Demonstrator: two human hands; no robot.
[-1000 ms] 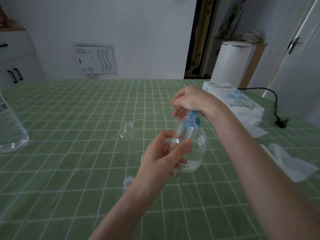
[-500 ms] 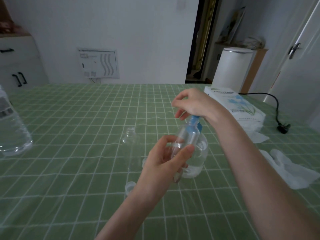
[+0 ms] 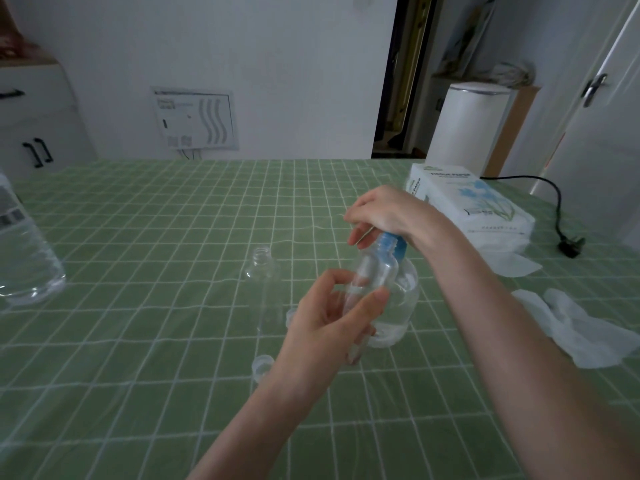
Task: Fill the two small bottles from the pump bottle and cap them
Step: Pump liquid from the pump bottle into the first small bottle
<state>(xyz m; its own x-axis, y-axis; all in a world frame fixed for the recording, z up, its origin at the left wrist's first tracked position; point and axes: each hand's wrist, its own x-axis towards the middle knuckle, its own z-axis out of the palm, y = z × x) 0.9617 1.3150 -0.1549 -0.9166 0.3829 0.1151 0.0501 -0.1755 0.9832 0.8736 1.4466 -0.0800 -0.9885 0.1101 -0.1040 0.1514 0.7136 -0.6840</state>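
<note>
Small clear bottle (image 3: 372,277), uncapped, held tilted in the left hand (image 3: 332,327), its mouth raised to the blue pump head (image 3: 393,242) of the pump bottle (image 3: 398,306). Left thumb and fingers wrapped round the small bottle's lower body; forearm comes up from the near edge, centre of view. A thin pool of clear liquid seems to lie inside it, though the level is hard to read through the plastic.

Right hand (image 3: 388,214) sits on top of the pump head, palm down, fingers curled over it, wrist bent; forearm runs in from the near right corner. Pump bottle stands upright on the green checked tablecloth (image 3: 138,341), just behind the small bottle, clear, round-bodied, with liquid in its lower part.

Second small bottle (image 3: 265,282) stands upright and open just left of the hands, apart from them; looks empty. One small clear cap (image 3: 262,362) lies on the cloth near the left wrist; another cap (image 3: 291,315) shows partly behind the left hand.

Further out: large clear water bottle (image 3: 24,265) at far left edge. Tissue pack (image 3: 471,206) at far right, crumpled tissues (image 3: 571,327) nearer on the right, black power plug (image 3: 571,245) beyond them.
</note>
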